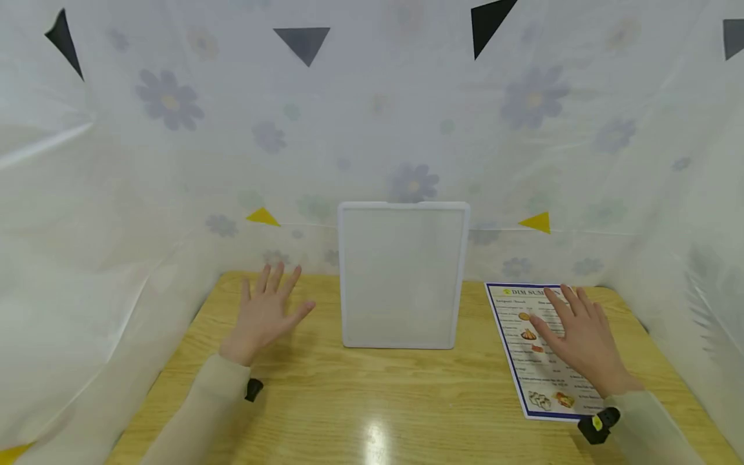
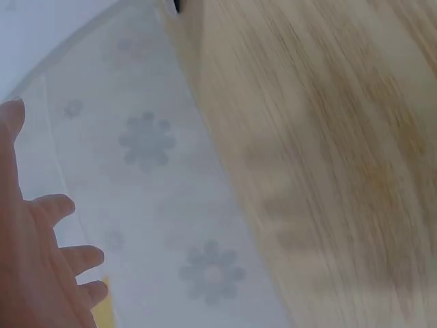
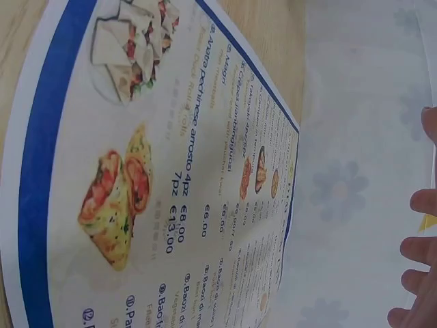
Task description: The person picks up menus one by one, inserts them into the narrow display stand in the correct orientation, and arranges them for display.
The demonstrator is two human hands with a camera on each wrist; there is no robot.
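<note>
Two hands are held spread over the counter (image 1: 383, 400), the right hand (image 1: 584, 342) above the menu (image 1: 526, 361) at its right, the left hand (image 1: 264, 316) beside a white frame (image 1: 401, 274).

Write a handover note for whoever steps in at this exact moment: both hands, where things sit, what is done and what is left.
Left hand: open, fingers spread, above the wooden table left of the white frame; holds nothing.
Right hand: open, fingers straight, over the menu sheet; contact cannot be confirmed.
White frame: upright at the table's back centre, nothing in it.
Menu sheet: flat on the table, right of the frame, printed side up.
Done: nothing visibly handled.
Left: likely picking up the menu and bringing it to the frame, judging by the hands.
</note>
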